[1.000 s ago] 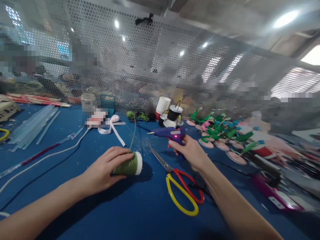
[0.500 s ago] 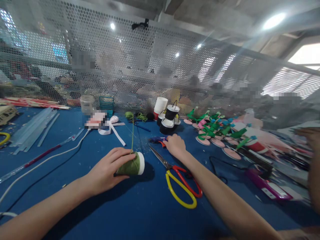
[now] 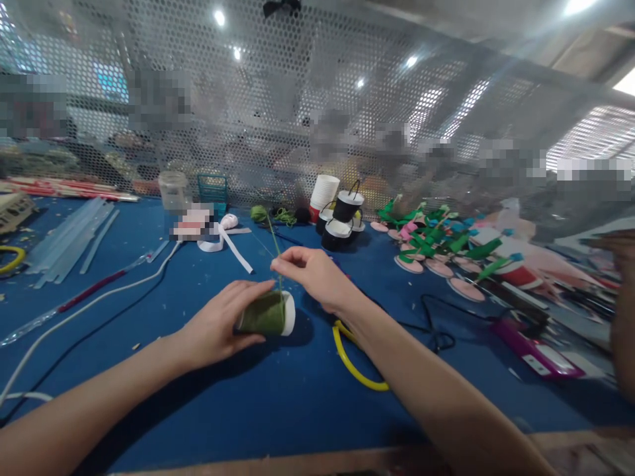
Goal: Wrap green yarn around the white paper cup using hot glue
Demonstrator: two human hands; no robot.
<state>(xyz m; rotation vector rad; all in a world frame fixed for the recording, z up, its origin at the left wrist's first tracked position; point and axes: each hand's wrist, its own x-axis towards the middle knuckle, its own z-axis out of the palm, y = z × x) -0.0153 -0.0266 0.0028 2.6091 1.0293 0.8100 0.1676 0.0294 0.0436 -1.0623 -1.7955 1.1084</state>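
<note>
The left hand (image 3: 211, 330) and right hand (image 3: 322, 281) are bare, with slim, uncovered forearms (image 3: 426, 370).

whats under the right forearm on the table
Part of a yellow scissor handle shows, its loop passing beneath the right forearm. The rest of that loop is covered, as is the blue tabletop directly behind the right hand.

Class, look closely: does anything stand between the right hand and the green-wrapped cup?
Nothing solid visibly does; only a strand of green yarn crosses the gap between the right hand and the green-wrapped cup.
</note>
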